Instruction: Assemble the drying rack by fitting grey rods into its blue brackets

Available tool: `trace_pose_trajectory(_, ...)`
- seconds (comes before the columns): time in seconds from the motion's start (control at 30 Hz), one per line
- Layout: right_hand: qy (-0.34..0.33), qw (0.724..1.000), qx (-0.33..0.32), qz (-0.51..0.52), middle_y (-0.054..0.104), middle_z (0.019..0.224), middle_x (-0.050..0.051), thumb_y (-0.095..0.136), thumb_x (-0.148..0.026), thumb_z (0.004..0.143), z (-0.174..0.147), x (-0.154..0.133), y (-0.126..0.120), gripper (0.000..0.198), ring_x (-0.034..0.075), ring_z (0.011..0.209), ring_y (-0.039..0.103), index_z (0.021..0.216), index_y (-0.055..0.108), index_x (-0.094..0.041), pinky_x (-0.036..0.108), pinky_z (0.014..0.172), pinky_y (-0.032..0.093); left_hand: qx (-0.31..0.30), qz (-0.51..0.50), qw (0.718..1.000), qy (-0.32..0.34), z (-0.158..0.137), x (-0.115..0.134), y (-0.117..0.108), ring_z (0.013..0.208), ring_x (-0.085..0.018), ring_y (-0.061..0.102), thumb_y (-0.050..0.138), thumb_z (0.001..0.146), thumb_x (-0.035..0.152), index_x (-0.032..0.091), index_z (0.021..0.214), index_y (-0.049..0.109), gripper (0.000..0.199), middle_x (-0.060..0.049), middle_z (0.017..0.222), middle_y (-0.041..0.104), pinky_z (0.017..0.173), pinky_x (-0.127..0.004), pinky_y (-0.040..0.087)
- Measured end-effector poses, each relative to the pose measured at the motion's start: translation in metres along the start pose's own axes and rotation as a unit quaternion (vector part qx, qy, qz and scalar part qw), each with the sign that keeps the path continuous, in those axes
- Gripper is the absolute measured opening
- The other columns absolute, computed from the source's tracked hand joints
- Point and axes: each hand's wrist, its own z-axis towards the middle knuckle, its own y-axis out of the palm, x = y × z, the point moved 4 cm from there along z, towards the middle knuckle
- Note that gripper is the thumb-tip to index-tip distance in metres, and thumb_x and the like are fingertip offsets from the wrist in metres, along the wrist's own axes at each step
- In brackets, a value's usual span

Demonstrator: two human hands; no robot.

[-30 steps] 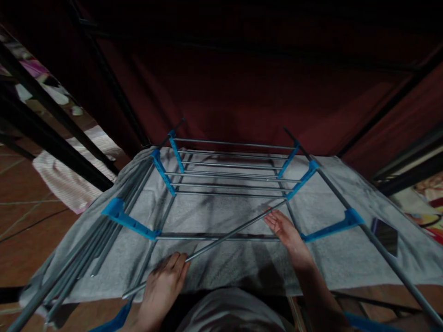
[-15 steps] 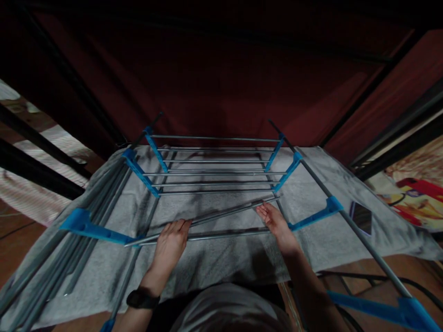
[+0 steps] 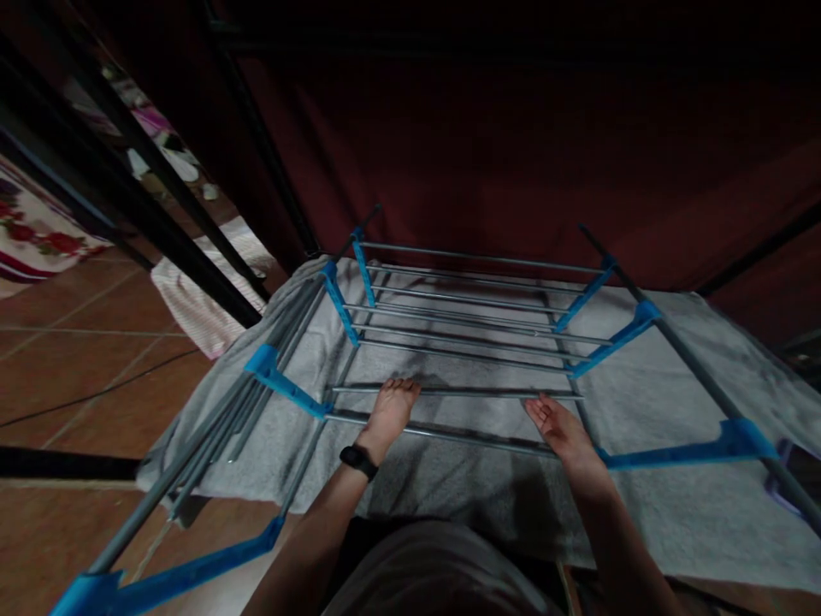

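Left hand: our left hand (image 3: pixel 393 404) curls its fingers over the loose tube (image 3: pixel 475 393), grasping it
Right hand: our right hand (image 3: pixel 559 428) has its fingertips at the tube near its right end; we cannot tell whether they grip
Loose tube: we see it crosswise, just beyond the near crossbar (image 3: pixel 475 440)
Blue bracket: one (image 3: pixel 295 394) meets the crossbar's left end
Cloth: grey (image 3: pixel 436 488), beneath our rack (image 3: pixel 449 321)

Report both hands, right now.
Left hand: closed over the rod, holding it.
Right hand: open beside the rod; can't tell whether it touches.
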Motion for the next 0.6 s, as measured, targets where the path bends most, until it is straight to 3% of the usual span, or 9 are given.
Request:
trace_pose_trajectory(0.1, -0.002, 0.997, 0.025, -0.071, 0.071, 0.085, 0.004, 0.085, -0.040, 0.064, 0.002, 0.002, -0.005, 0.034, 0.025, 0.092, 0.075, 0.084, 0.063, -0.025, 0.047, 0.102, 0.060, -0.010, -0.006, 1.000, -0.004, 0.002, -0.007, 0.010, 0.112, -0.025, 0.067, 0.043, 0.094, 0.002, 0.016, 0.120, 0.071, 0.041, -0.014, 0.121, 0.073, 0.108, -0.043, 0.048)
trace_pose_trajectory(0.23, -0.006, 0.993, 0.000, -0.117, 0.071, 0.085, 0.006, 0.087, -0.046, 0.063, 0.005, 0.003, -0.006, 0.037, 0.031, 0.098, 0.075, 0.082, 0.063, -0.025, 0.054, 0.105, 0.058, -0.018, -0.020, 1.000, -0.010, 0.005, -0.014, 0.021, 0.118, -0.024, 0.064, 0.044, 0.095, 0.003, 0.017, 0.124, 0.070, 0.041, -0.013, 0.126, 0.071, 0.112, -0.042, 0.046)
trace_pose_trajectory(0.4, 0.013, 0.994, 0.014, -0.112, 0.073, 0.089, 0.008, 0.086, -0.046, 0.065, 0.003, 0.008, -0.004, 0.037, 0.028, 0.092, 0.077, 0.084, 0.065, -0.023, 0.051, 0.102, 0.061, -0.010, -0.023, 0.999, 0.021, 0.012, -0.011, 0.023, 0.118, -0.023, 0.064, 0.042, 0.100, 0.007, 0.019, 0.130, 0.067, 0.041, -0.011, 0.128, 0.070, 0.113, -0.041, 0.044)
trace_pose_trajectory(0.6, 0.046, 0.993, 0.021, -0.105, 0.074, 0.098, 0.010, 0.079, -0.042, 0.075, 0.000, 0.010, 0.002, 0.028, 0.025, 0.092, 0.076, 0.090, 0.066, -0.022, 0.049, 0.105, 0.060, -0.016, -0.014, 0.997, 0.076, 0.026, 0.006, 0.021, 0.118, -0.024, 0.063, 0.044, 0.105, 0.015, 0.019, 0.133, 0.064, 0.035, -0.011, 0.131, 0.068, 0.101, -0.039, 0.050)
